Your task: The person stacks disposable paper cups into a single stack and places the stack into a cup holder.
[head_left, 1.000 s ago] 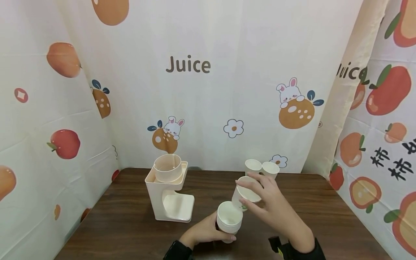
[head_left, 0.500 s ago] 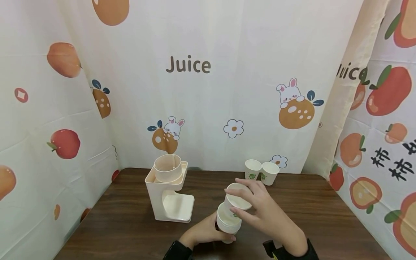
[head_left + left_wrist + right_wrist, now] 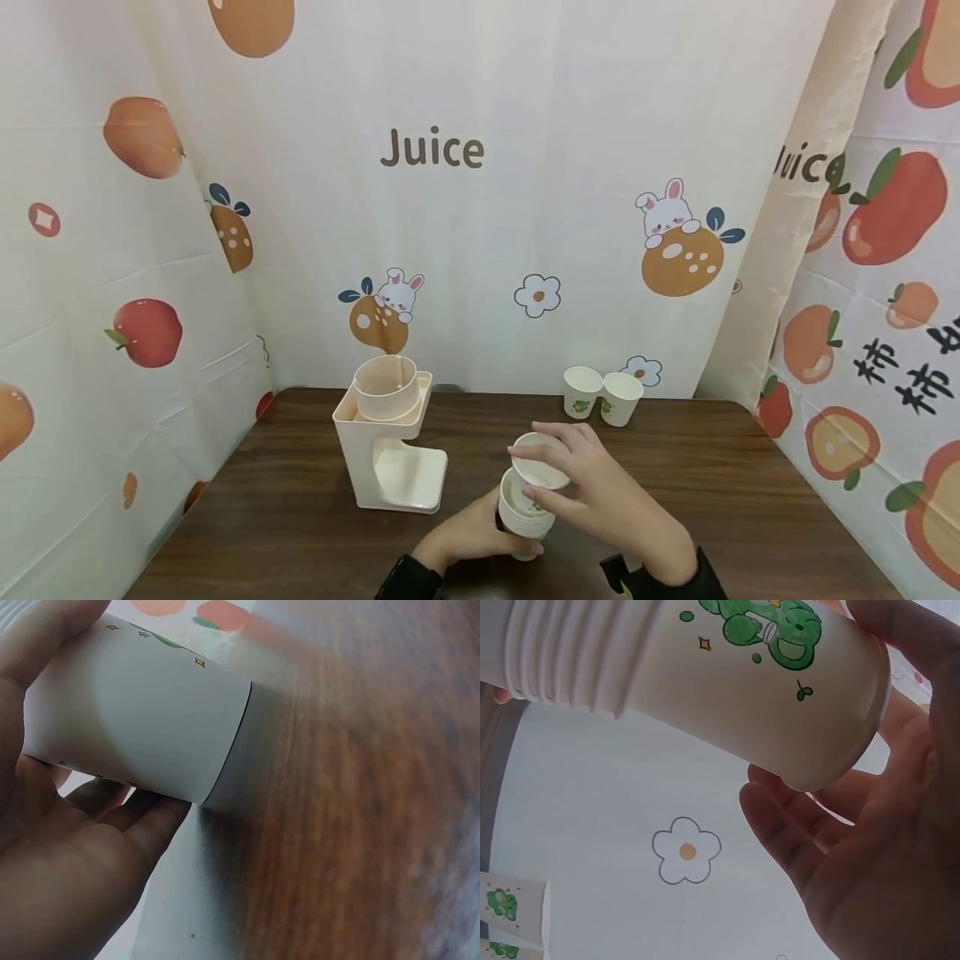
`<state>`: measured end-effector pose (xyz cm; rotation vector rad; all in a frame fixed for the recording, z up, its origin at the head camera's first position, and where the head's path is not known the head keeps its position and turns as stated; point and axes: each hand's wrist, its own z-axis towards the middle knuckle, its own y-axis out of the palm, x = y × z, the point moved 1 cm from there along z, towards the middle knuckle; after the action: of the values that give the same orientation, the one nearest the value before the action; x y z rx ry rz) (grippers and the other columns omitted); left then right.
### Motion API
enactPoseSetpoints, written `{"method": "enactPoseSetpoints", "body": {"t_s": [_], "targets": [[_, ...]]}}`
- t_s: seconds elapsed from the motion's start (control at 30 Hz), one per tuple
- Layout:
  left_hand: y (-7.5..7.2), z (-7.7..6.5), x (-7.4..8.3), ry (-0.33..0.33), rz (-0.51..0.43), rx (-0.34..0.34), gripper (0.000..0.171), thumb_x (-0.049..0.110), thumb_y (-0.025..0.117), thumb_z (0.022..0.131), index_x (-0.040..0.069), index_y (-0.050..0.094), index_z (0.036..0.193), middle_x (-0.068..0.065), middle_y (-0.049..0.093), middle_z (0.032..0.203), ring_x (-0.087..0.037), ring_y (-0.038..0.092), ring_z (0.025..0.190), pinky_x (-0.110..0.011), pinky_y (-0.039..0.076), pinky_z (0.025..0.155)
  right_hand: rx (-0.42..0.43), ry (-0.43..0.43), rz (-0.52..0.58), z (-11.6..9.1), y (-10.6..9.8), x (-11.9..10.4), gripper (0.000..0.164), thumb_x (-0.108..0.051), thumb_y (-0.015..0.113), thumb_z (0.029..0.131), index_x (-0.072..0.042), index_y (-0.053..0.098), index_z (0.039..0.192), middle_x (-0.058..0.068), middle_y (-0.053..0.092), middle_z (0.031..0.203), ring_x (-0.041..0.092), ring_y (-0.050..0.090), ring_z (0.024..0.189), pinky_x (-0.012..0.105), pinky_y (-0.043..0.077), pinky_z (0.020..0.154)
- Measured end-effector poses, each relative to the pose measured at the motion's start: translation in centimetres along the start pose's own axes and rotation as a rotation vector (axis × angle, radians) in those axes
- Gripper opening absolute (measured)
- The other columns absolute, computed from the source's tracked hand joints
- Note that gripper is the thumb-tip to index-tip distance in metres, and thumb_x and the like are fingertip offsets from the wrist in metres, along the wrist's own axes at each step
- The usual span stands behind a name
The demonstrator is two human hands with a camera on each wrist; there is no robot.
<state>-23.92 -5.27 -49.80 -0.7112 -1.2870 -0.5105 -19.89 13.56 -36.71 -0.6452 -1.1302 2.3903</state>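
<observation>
Left hand (image 3: 471, 529) curled round cup stack (image 3: 523, 525), right hand (image 3: 596, 490) gripping upper cup (image 3: 538, 477) near rim, base hidden, probably inside stack, two printed cups (image 3: 621, 402) beyond, cream stand (image 3: 360, 467) leftward.

A dark brown, wood-grain surface (image 3: 720, 492) is enclosed at the rear and both sides by white, printed fabric. The rear sheet (image 3: 480, 225) bears the dark word "Juice" (image 3: 432, 148), white rabbits (image 3: 664, 214) above orange-brown fruits (image 3: 682, 265), and outlined flowers (image 3: 537, 296); the creased left sheet (image 3: 67, 283), a red fruit (image 3: 153, 332); the right sheet (image 3: 870, 287), black characters (image 3: 925, 388). Illumination is soft.
</observation>
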Motion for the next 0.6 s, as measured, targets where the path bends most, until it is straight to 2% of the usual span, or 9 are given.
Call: {"method": "enactPoseSetpoints", "body": {"t_s": [0.17,0.33,0.47,0.6], "targets": [[0.0,0.0,0.0,0.013,-0.002,-0.008,0.065,0.023,0.073,0.08,0.028,0.036,0.133,0.001,0.056,0.12,-0.018,0.054,0.105,-0.034,0.045,0.088,-0.059,0.051,0.029,-0.2,0.9,0.5,0.04,-0.042,0.063,0.087,-0.043,0.052,0.126,-0.003,0.048,0.132,0.02,0.037,0.121,0.046,0.048,0.083],[0.1,0.0,-0.1,0.032,-0.004,-0.016,0.068,0.023,0.073,0.081,0.023,0.034,0.136,0.001,0.054,0.122,-0.018,0.054,0.106,-0.033,0.045,0.089,-0.129,0.071,0.061,-0.4,1.6,0.8,0.038,-0.043,0.061,0.088,-0.043,0.052,0.124,-0.001,0.05,0.13,0.016,0.04,0.116,0.043,0.049,0.08],[0.0,0.0,-0.1,0.036,-0.011,-0.026,0.074,0.023,0.072,0.081,0.026,0.028,0.14,0.001,0.052,0.125,-0.018,0.053,0.107,-0.033,0.045,0.09,-0.19,0.084,0.081,-0.4,1.9,0.8,0.038,-0.041,0.063,0.087,-0.043,0.052,0.123,0.002,0.051,0.129,0.016,0.041,0.114,0.043,0.05,0.08],[0.0,0.0,-0.1,0.036,-0.034,-0.035,0.072,0.022,0.072,0.081,0.029,0.029,0.139,-0.001,0.052,0.126,-0.019,0.054,0.107,-0.032,0.046,0.088,-0.245,0.093,0.098,-0.4,2.2,0.8,0.04,-0.042,0.065,0.085,-0.042,0.053,0.123,0.002,0.051,0.129,0.018,0.041,0.116,0.043,0.05,0.082]]}}
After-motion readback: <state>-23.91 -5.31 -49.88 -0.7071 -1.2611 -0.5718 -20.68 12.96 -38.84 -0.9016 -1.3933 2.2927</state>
